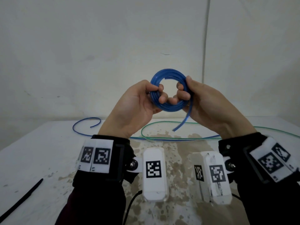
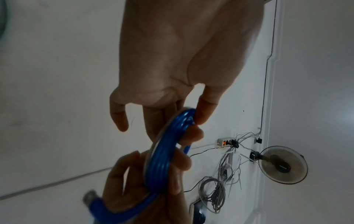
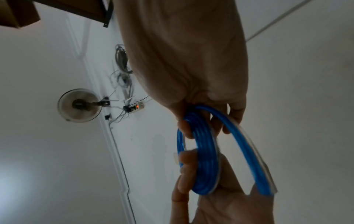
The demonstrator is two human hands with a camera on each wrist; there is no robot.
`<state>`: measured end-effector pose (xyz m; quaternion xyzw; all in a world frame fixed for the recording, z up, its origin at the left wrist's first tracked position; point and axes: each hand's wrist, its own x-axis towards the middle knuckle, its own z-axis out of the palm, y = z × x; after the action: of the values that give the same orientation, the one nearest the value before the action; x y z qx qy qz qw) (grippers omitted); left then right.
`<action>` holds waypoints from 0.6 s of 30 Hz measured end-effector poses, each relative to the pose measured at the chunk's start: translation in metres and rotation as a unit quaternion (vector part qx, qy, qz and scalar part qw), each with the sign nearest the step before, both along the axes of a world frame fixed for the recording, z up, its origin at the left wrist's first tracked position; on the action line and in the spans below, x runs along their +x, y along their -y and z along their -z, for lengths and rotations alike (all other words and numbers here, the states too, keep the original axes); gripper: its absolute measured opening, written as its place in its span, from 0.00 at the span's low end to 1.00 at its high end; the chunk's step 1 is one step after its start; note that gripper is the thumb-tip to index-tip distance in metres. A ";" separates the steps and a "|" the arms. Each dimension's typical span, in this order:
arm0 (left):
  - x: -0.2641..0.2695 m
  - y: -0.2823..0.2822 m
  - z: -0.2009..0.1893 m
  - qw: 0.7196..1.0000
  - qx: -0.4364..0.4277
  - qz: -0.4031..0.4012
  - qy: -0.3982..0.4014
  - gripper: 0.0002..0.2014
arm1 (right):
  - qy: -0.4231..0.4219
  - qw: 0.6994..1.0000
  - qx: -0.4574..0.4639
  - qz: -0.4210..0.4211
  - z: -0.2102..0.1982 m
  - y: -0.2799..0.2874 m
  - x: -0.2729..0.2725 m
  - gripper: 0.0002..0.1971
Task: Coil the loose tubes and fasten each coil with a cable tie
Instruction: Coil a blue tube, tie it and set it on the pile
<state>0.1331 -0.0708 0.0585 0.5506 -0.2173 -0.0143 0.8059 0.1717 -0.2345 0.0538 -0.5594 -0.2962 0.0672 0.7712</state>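
Left hand (image 1: pixel 138 101), right hand (image 1: pixel 201 101) both curled round blue coil (image 1: pixel 168 75), held above table (image 1: pixel 32 151).

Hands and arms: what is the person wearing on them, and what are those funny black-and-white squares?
Both hands, the left hand and the right hand, are bare, with no gloves. The sleeves are dark. Each wrist has a black strap with white tags printed with blocky black-and-white square codes. White boxes, also carrying codes, are bolted to the straps, and thin black cables trail from them.

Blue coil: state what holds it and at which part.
The blue coil is gripped by both: left hand on its left side, right hand on its right side, fingers through the centre.
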 end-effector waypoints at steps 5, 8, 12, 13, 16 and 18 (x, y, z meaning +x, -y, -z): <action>0.002 -0.002 0.001 0.993 0.116 -0.006 -0.016 0.10 | 0.148 0.961 -0.217 0.083 -0.003 0.007 -0.010 0.18; 0.003 0.004 0.004 0.969 0.248 -0.021 0.003 0.16 | 0.147 0.942 -0.286 0.093 -0.002 0.004 -0.016 0.17; 0.001 0.010 0.011 0.947 0.320 -0.013 0.029 0.20 | 0.080 0.948 -0.285 0.120 0.004 -0.003 -0.014 0.11; 0.002 0.011 0.012 0.952 0.304 -0.018 0.033 0.20 | 0.068 0.954 -0.266 0.120 0.004 -0.004 -0.013 0.09; 0.005 0.010 0.011 0.965 0.246 -0.070 0.054 0.17 | 0.061 0.972 -0.194 0.117 0.002 -0.004 -0.007 0.08; 0.007 0.007 0.009 0.974 0.192 -0.103 0.065 0.18 | 0.065 0.978 -0.170 0.102 0.000 0.000 -0.006 0.12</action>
<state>0.1397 -0.0774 0.0495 0.7144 -0.2044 0.0626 0.6663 0.1657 -0.2348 0.0536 -0.7127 -0.2714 0.0010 0.6468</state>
